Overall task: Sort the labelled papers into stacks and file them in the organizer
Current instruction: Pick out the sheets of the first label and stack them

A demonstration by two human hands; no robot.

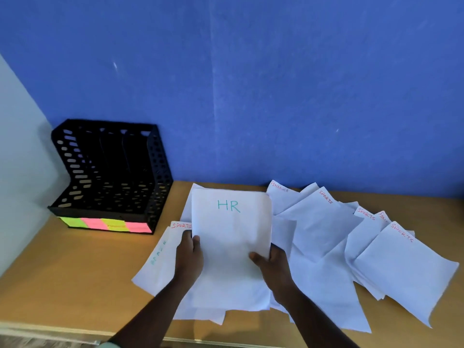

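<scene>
Two hands, left hand [188, 257] and right hand [272, 264], grip the HR sheet [231, 234], fingers mostly hidden behind it.

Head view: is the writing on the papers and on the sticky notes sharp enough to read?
Head view: "HR" on the held sheet is sharp; the red "SPORTS" sheet is legible; the sticky notes on the organizer are glowing and blurred, unreadable.

Both hands grip HR sheet [231, 237] at frame centre: left hand [188, 254] on left edge, right hand [272, 264] on right edge. Loose papers [334, 247] fanned right. Black organizer [110, 172] left, against blue wall [251, 84].
</scene>
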